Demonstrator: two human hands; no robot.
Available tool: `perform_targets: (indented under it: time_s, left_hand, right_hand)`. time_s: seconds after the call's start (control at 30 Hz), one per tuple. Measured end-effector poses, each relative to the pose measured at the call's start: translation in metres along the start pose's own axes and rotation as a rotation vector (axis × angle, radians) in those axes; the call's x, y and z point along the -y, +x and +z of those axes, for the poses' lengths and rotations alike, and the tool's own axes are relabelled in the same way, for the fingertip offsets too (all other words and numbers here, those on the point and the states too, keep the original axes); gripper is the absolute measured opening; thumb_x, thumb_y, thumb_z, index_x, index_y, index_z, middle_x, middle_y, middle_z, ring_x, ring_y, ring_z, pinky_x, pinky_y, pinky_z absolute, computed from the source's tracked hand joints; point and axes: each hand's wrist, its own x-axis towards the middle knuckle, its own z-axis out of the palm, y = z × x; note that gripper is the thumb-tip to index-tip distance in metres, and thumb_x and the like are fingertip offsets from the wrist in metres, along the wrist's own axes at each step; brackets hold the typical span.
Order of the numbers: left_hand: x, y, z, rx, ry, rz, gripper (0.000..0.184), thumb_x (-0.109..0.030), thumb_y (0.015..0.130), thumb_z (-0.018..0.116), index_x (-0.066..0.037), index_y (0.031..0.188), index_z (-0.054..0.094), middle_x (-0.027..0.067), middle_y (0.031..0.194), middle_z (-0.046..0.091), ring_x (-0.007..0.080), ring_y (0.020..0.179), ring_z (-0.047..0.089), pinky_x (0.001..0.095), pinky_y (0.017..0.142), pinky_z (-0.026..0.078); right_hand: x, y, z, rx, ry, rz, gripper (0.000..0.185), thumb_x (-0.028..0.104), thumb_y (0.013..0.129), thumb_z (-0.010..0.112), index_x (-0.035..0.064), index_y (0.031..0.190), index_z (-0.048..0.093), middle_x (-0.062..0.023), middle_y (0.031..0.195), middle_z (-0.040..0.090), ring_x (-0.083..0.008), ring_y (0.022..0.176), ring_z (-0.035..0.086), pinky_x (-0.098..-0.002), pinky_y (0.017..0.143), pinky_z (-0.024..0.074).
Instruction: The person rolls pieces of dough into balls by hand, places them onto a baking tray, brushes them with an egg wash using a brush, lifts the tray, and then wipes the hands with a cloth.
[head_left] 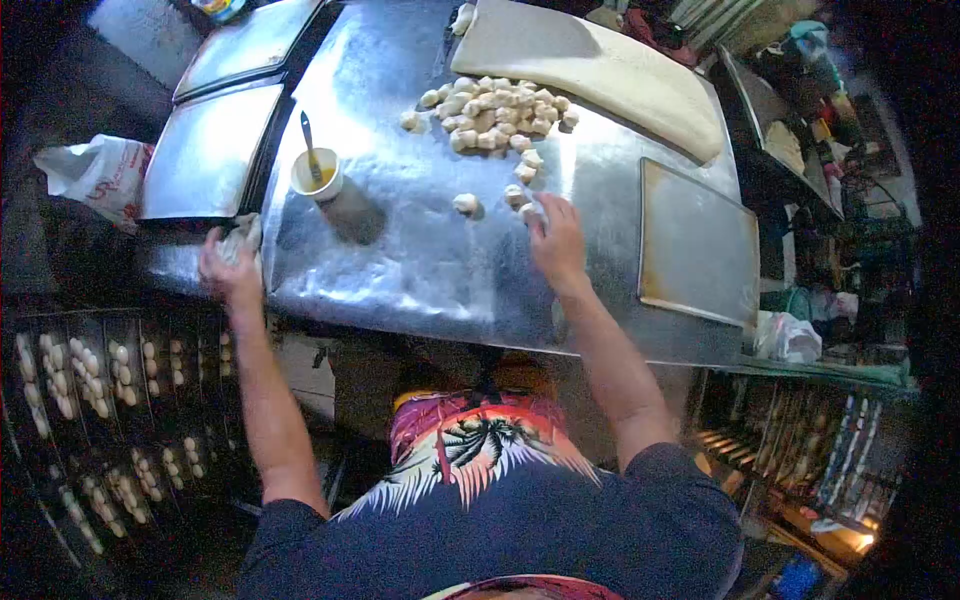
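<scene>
At the table's left edge, my left hand (232, 270) is closed around a crumpled pale cloth (243, 240), beside the stacked baking trays. My right hand (558, 240) is over the metal table, its fingers bent round a small piece of dough (527, 209). Just beyond it is another dough piece (514, 194), and a single dough ball (466, 204) sits to the left. Farther back lies a heap of cut dough pieces (495, 112), next to a large flat slab of dough (600, 75). A white cup (318, 186) holds a brush (307, 135) in yellow liquid.
Metal trays (205, 150) are stacked on the left, near a plastic bag (95, 170). Another flat tray (697, 240) lies at the table's right. Below left, a dark rack (120, 400) carries rows of pale dough pieces. More racks (800, 450) stand at lower right.
</scene>
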Motion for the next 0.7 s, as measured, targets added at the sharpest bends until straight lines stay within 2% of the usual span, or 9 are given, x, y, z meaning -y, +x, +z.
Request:
perform_targets:
  time_s: [0.07,0.1,0.13,0.23,0.3,0.4,0.43,0.6,0.7]
  left_hand:
    - [-0.117,-0.018,0.017,-0.044,-0.443,-0.008,0.025,-0.011,0.082,0.084,-0.006,0.105,0.076,0.0108,0.097,0.075,0.0294,0.091,0.071,0.0416,0.092,0.053]
    - [-0.192,-0.019,0.0,0.177,-0.446,0.04,0.013,-0.011,0.083,0.083,-0.009,0.095,0.079,0.0067,0.09,0.075,0.0252,0.093,0.071,0.0393,0.089,0.054]
    - [-0.229,-0.036,0.026,0.26,-0.698,0.131,0.016,-0.014,0.084,0.082,-0.011,0.1,0.08,0.0078,0.095,0.076,0.027,0.097,0.07,0.0398,0.09,0.054]
    - [-0.33,-0.065,0.083,0.422,-0.684,0.128,0.017,-0.019,0.092,0.074,-0.01,0.107,0.078,0.0138,0.109,0.073,0.0332,0.103,0.067,0.0449,0.095,0.052]
    - [-0.336,-0.08,0.108,0.43,-0.546,0.308,0.02,-0.017,0.094,0.07,-0.009,0.111,0.076,0.0141,0.103,0.071,0.0347,0.099,0.066,0.0464,0.092,0.051]
    - [-0.303,-0.083,0.074,0.546,-0.638,0.187,0.022,-0.012,0.093,0.068,-0.009,0.115,0.074,0.0141,0.099,0.069,0.0355,0.096,0.064,0.0473,0.088,0.05]
    - [-0.296,-0.087,0.048,0.452,-0.636,0.209,0.025,-0.009,0.091,0.065,-0.011,0.114,0.074,0.014,0.091,0.066,0.0353,0.091,0.062,0.0448,0.087,0.049]
    - [-0.301,-0.123,0.036,0.811,-0.387,0.374,0.054,-0.004,0.083,0.063,-0.023,0.134,0.062,0.0103,0.128,0.059,0.0377,0.119,0.052,0.0512,0.104,0.041]
    - [-0.314,-0.1,0.109,0.691,-0.527,0.48,0.051,-0.006,0.085,0.063,-0.023,0.133,0.063,0.0134,0.126,0.061,0.0404,0.121,0.054,0.0527,0.106,0.043]
  right_hand:
    - [-0.021,-0.003,0.009,0.047,0.037,-0.066,0.027,0.008,0.091,0.071,0.0092,0.118,0.072,-0.0118,0.118,0.072,-0.0364,0.103,0.066,-0.0457,0.093,0.0528]
    - [-0.025,-0.004,0.011,0.061,0.053,-0.125,0.026,0.009,0.092,0.071,0.0088,0.117,0.072,-0.0122,0.118,0.072,-0.0364,0.104,0.066,-0.0457,0.093,0.0525]
    - [-0.029,-0.003,0.014,0.071,0.068,-0.187,0.025,0.009,0.092,0.07,0.0083,0.117,0.072,-0.0126,0.117,0.072,-0.0364,0.104,0.066,-0.0457,0.093,0.0523]
    - [-0.046,0.012,0.012,0.241,0.187,-0.174,0.024,0.011,0.092,0.069,0.0078,0.116,0.072,-0.0147,0.116,0.071,-0.0366,0.106,0.065,-0.0458,0.093,0.0515]
    - [-0.057,0.014,-0.009,0.297,0.25,-0.069,0.023,0.013,0.092,0.068,0.0072,0.114,0.072,-0.0163,0.112,0.07,-0.0369,0.106,0.064,-0.0459,0.092,0.0506]
    - [-0.097,-0.021,-0.067,0.23,0.191,0.065,0.019,0.016,0.09,0.065,0.0067,0.106,0.069,-0.0178,0.098,0.066,-0.0381,0.101,0.062,-0.0481,0.089,0.0492]
    - [-0.114,-0.037,-0.082,0.212,0.11,0.05,0.017,0.017,0.087,0.064,0.0072,0.101,0.067,-0.0175,0.092,0.064,-0.0388,0.097,0.062,-0.05,0.086,0.049]
    - [-0.094,-0.059,-0.062,0.191,-0.073,-0.188,0.021,0.015,0.085,0.063,0.006,0.104,0.068,-0.0176,0.091,0.064,-0.0392,0.097,0.063,-0.05,0.088,0.0495]
    - [-0.127,0.006,-0.02,0.146,0.121,-0.237,0.02,0.016,0.089,0.063,0.0098,0.106,0.07,-0.0187,0.095,0.069,-0.0396,0.098,0.065,-0.0505,0.089,0.0506]
